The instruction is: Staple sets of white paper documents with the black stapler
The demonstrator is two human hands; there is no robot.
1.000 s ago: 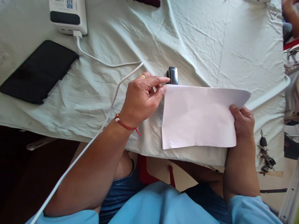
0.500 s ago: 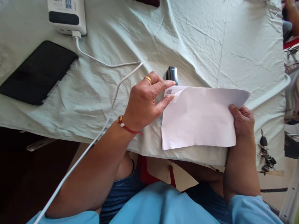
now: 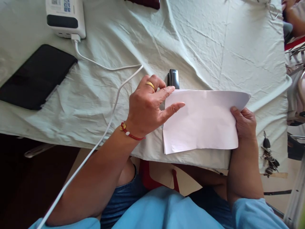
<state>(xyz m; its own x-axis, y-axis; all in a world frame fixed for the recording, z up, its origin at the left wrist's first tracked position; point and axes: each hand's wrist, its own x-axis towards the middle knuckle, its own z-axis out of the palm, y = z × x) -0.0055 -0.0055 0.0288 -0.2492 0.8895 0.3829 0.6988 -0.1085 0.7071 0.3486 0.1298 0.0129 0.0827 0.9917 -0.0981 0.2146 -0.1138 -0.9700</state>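
A small stack of white paper sheets (image 3: 202,124) lies over the near edge of the cloth, its right end curling up. My right hand (image 3: 245,122) grips the sheets at their right edge, thumb on top and the other fingers underneath. At the upper left corner is my left hand (image 3: 150,101), with thumb and index finger apart. Its index fingertip touches the top edge, while the thumb reaches over the top sheet. Just beyond that corner, a glossy black object that looks like a stapler (image 3: 174,79) is partly covered by the paper.
A dark tablet or large phone (image 3: 38,76) rests at the left. Behind it, a white power bank (image 3: 65,19) has a white cable (image 3: 116,95) running across my left forearm. Keys (image 3: 269,156) lie near the right edge of the tablecloth (image 3: 202,41). Part of another person (image 3: 295,19) shows at top right.
The lifted upper left corner of the top sheet has come down flat, hiding the print beneath. My left thumb and index finger have spread apart. My right hand keeps its grip.
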